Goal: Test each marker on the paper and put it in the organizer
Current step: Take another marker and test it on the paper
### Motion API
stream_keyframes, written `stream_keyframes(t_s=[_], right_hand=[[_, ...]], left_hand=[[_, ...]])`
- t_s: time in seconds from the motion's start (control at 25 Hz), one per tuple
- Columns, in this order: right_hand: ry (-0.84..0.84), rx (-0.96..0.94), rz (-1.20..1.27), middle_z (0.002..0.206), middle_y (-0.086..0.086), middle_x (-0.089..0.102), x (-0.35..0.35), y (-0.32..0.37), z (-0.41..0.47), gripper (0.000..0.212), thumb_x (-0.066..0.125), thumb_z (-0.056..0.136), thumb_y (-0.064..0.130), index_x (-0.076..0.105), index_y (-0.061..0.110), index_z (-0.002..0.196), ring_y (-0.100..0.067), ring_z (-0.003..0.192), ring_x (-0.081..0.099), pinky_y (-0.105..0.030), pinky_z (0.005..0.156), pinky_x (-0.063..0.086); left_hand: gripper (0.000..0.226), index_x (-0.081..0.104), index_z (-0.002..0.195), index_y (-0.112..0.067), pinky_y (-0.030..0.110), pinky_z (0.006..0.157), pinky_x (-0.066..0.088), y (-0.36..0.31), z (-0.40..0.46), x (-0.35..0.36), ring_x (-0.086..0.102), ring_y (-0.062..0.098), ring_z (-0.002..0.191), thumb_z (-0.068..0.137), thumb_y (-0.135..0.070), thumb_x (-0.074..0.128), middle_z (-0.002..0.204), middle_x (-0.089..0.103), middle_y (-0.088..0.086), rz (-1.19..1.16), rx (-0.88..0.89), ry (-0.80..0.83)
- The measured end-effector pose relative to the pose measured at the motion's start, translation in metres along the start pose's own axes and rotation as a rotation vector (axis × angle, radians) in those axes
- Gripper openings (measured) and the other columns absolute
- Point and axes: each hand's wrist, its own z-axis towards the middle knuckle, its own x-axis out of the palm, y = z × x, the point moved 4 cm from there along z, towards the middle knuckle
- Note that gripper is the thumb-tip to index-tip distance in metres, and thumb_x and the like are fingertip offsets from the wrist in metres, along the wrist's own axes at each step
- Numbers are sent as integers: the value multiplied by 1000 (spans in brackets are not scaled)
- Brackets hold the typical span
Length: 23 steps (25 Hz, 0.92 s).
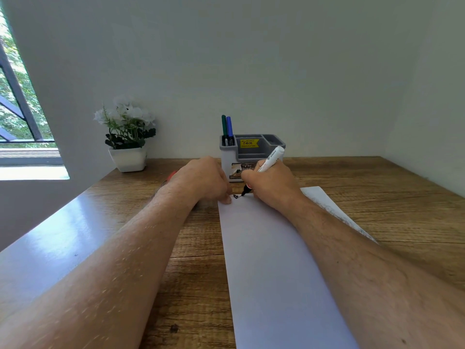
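Gripping marker (269, 159), right hand (270, 183) hides its barrel; left hand (205, 180) curled, grip unclear.

red object (172, 175) mostly behind left wrist

A wooden table (377, 197) is set against a pale wall (251, 59). At its far left corner a white pot (128, 158) is placed, filled with white flowers (127, 114) and dark green leaves. A window (17, 104) with a dark frame is seen at the left, greenery visible beyond it.
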Motion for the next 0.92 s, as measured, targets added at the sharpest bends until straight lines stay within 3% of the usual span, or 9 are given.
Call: stream_keyframes(t_s=[0.08,0.16,0.24,0.32,0.4,0.48,0.56,0.76,0.92], right_hand=[[-9,-6,78,67,4,56,-2,3,0,16,67,79,29,56,18,75,-7,59,53,-8,35,33],[-44,15,192,68,1,57,-7,5,1,14,66,79,24,57,14,76,-7,58,52,-11,38,36],[-54,29,332,70,-4,59,-11,9,0,11,67,80,20,60,11,82,-10,59,53,-20,44,39],[-42,19,482,62,-4,58,-13,13,-1,11,69,82,15,60,14,76,-8,48,51,-20,40,37],[-17,20,608,56,0,57,-16,16,-1,17,74,82,14,61,16,72,-4,37,46,-16,34,33],[23,26,719,57,0,59,-16,17,-2,14,75,82,14,65,17,73,-6,37,46,-16,34,32],[68,21,809,64,-5,65,-16,18,-2,6,70,84,18,70,16,79,-10,41,49,-18,37,34],[100,-4,869,72,-15,72,-15,16,1,24,56,83,24,72,7,89,-14,44,54,-19,40,38],[107,-10,832,75,-16,73,-14,14,3,36,54,85,25,64,-2,106,-14,43,55,-19,39,39]], left_hand=[[17,76,97,-26,29,70,46,2,-1,-3,59,14,88,82,-31,71,101,68,-2,-149,-3,-63],[24,72,104,-21,30,68,43,2,-3,-10,57,16,88,86,-31,59,107,64,4,-324,-20,-134],[28,69,113,-19,36,86,46,-3,0,-16,57,28,109,95,-13,49,126,59,13,-419,-13,-145],[39,70,112,-16,41,96,47,-4,1,-21,56,32,113,98,0,38,125,57,13,-581,-96,-156],[36,71,109,-14,32,68,51,2,0,-20,57,19,76,95,-5,39,98,55,7,-832,-139,-185],[38,73,107,-6,25,45,35,7,-5,-16,38,12,55,92,-6,38,83,48,7,-1090,-149,-171],[42,73,99,-2,25,42,29,10,-8,-13,33,12,54,90,-5,33,84,47,9,-1225,-152,-143],[42,73,95,2,24,44,32,2,-14,-16,35,12,55,88,-4,33,84,50,11,-1362,-117,-151],[41,72,98,3,25,46,34,0,-15,-16,36,12,58,87,-2,32,102,61,21,-1368,-123,-190]])
